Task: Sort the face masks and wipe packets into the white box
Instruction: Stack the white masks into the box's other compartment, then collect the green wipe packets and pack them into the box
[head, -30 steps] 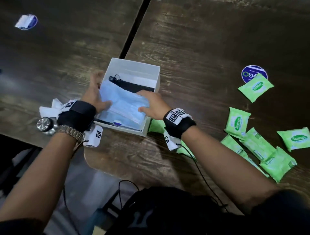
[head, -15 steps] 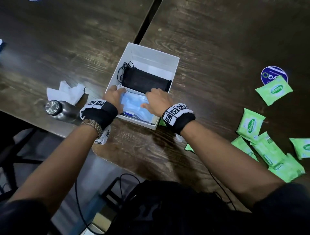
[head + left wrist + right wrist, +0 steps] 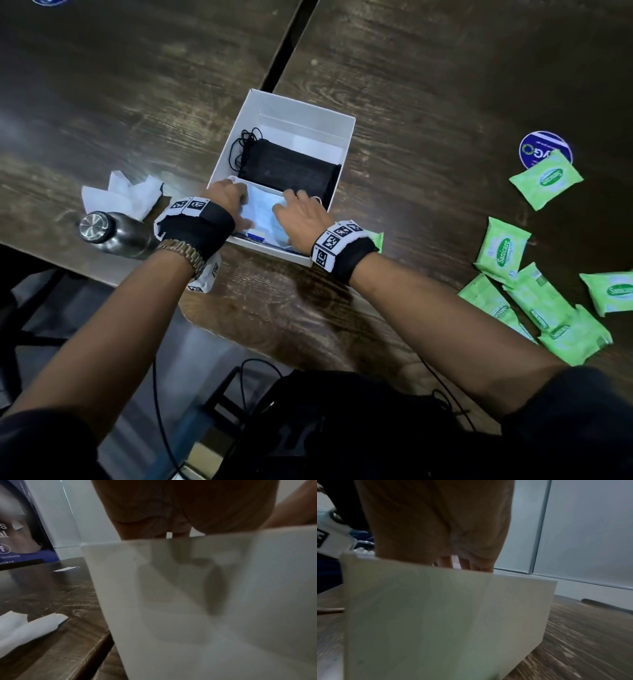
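Both hands press down flat on the blue face masks [image 3: 262, 214] in the near half of the white box [image 3: 337, 137]. Fingers of the left hand [image 3: 227, 202] and the right hand [image 3: 303, 219] look mostly straight and reach over the near wall, so they hold nothing. Black face masks [image 3: 291, 166] fill the middle, touching the blue ones. White floor shows at the far end. Green wipe packets [image 3: 544, 178] lie on the table [image 3: 445, 85] to the right, well apart from the box. One sits just beside its near right corner.
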`<action>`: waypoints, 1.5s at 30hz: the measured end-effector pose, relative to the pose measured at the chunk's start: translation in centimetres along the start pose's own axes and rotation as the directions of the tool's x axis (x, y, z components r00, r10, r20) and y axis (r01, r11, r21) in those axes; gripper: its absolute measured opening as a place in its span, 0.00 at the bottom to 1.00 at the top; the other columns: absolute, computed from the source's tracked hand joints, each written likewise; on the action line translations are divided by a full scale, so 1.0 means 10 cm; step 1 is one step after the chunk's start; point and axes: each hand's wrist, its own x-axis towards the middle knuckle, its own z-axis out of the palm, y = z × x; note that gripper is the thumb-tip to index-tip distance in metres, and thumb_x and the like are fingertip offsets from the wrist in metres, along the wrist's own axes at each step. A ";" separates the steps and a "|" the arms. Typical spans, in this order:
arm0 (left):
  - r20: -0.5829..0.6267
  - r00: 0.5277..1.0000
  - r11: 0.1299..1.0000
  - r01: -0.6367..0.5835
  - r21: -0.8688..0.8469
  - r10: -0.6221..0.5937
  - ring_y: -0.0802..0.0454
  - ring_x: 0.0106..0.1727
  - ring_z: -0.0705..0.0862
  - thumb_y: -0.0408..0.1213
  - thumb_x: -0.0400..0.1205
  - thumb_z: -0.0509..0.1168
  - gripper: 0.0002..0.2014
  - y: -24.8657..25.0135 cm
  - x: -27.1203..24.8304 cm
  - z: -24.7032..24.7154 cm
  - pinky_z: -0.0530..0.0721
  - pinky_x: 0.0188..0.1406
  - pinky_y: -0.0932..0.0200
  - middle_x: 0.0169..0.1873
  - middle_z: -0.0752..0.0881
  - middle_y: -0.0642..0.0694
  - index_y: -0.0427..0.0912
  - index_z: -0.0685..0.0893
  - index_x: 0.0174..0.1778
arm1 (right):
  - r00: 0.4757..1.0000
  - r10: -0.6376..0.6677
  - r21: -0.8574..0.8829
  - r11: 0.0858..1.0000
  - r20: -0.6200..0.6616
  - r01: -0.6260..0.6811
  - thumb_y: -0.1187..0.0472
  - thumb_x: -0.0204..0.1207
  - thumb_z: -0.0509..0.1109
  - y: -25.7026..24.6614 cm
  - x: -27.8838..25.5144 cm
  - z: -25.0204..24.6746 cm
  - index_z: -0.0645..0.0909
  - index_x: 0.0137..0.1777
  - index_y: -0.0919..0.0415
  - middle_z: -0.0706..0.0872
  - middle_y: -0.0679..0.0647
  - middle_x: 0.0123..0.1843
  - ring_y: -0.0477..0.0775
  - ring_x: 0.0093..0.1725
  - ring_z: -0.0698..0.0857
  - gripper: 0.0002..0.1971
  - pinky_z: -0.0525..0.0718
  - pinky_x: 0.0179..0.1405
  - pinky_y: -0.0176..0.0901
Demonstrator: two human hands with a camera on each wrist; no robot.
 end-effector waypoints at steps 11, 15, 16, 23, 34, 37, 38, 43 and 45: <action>0.094 0.995 0.988 0.016 0.152 -0.031 0.33 0.50 0.85 0.38 0.63 0.78 0.25 0.19 0.07 -0.11 0.86 0.52 0.42 0.52 0.82 0.37 0.42 0.75 0.52 | 0.998 -0.019 0.110 0.994 -0.052 0.025 0.60 0.80 0.70 0.14 -0.06 0.01 0.81 0.65 0.63 0.79 0.60 0.66 0.63 0.67 0.75 0.15 0.75 0.61 0.55; -0.082 0.994 0.989 -0.067 0.130 0.078 0.34 0.52 0.84 0.36 0.72 0.72 0.15 0.53 0.02 -0.42 0.85 0.49 0.47 0.51 0.85 0.36 0.39 0.80 0.54 | 0.914 0.126 0.346 0.938 -0.386 0.016 0.50 0.76 0.72 0.49 -0.30 0.16 0.80 0.68 0.59 0.82 0.55 0.67 0.60 0.69 0.76 0.23 0.74 0.64 0.54; -0.136 0.981 0.987 -0.122 0.102 0.136 0.35 0.53 0.84 0.37 0.74 0.71 0.13 0.69 -0.03 -0.49 0.84 0.50 0.47 0.51 0.85 0.37 0.40 0.81 0.53 | 0.886 0.190 0.408 0.913 -0.424 -0.001 0.50 0.76 0.72 0.60 -0.39 0.20 0.80 0.68 0.59 0.82 0.56 0.67 0.60 0.69 0.76 0.23 0.75 0.64 0.55; -0.063 0.851 0.851 -0.513 0.111 0.521 0.39 0.59 0.81 0.36 0.75 0.66 0.15 2.12 -0.46 -0.23 0.81 0.52 0.48 0.58 0.80 0.42 0.43 0.80 0.58 | 0.826 0.498 0.575 0.769 -0.264 -0.280 0.52 0.75 0.73 1.27 -1.18 0.80 0.80 0.64 0.60 0.84 0.59 0.60 0.65 0.62 0.79 0.20 0.79 0.59 0.61; 0.246 0.928 0.860 -0.356 0.366 0.280 0.33 0.81 0.57 0.35 0.82 0.61 0.34 2.40 -0.31 1.30 0.53 0.80 0.33 0.79 0.61 0.31 0.44 0.53 0.82 | 0.873 0.462 0.320 0.812 0.159 -0.488 0.26 0.47 0.81 1.30 -2.14 1.64 0.67 0.76 0.53 0.76 0.55 0.70 0.61 0.67 0.76 0.58 0.74 0.66 0.57; 0.257 0.932 0.858 -0.341 0.385 0.256 0.34 0.83 0.52 0.36 0.79 0.66 0.42 2.31 -0.22 1.31 0.47 0.81 0.33 0.81 0.57 0.31 0.46 0.47 0.84 | 0.864 0.490 0.243 0.830 0.113 -0.502 0.32 0.53 0.83 1.24 -2.17 1.73 0.66 0.76 0.55 0.76 0.57 0.68 0.63 0.66 0.76 0.55 0.75 0.67 0.59; 0.243 0.937 0.855 -0.332 0.398 0.250 0.35 0.83 0.53 0.34 0.78 0.66 0.43 2.29 -0.21 1.30 0.48 0.81 0.34 0.81 0.58 0.32 0.46 0.48 0.84 | 0.861 0.497 0.227 0.830 0.112 -0.509 0.33 0.55 0.83 1.23 -2.17 1.74 0.65 0.77 0.55 0.76 0.57 0.69 0.63 0.67 0.76 0.53 0.74 0.68 0.60; 0.217 0.948 0.880 -0.299 0.369 0.231 0.34 0.76 0.66 0.36 0.75 0.72 0.37 2.28 -0.23 1.25 0.62 0.77 0.37 0.74 0.67 0.35 0.41 0.61 0.78 | 0.831 0.544 0.299 0.779 0.116 -0.551 0.37 0.56 0.80 1.24 -2.15 1.73 0.71 0.68 0.60 0.75 0.58 0.61 0.62 0.58 0.79 0.44 0.80 0.55 0.54; 0.256 0.944 0.909 -0.282 0.306 0.206 0.33 0.67 0.76 0.43 0.69 0.77 0.38 2.29 -0.27 1.21 0.76 0.62 0.42 0.69 0.69 0.37 0.40 0.66 0.72 | 0.783 0.608 0.408 0.686 0.133 -0.602 0.41 0.56 0.81 1.29 -2.15 1.73 0.72 0.65 0.61 0.74 0.58 0.59 0.62 0.51 0.82 0.41 0.81 0.44 0.50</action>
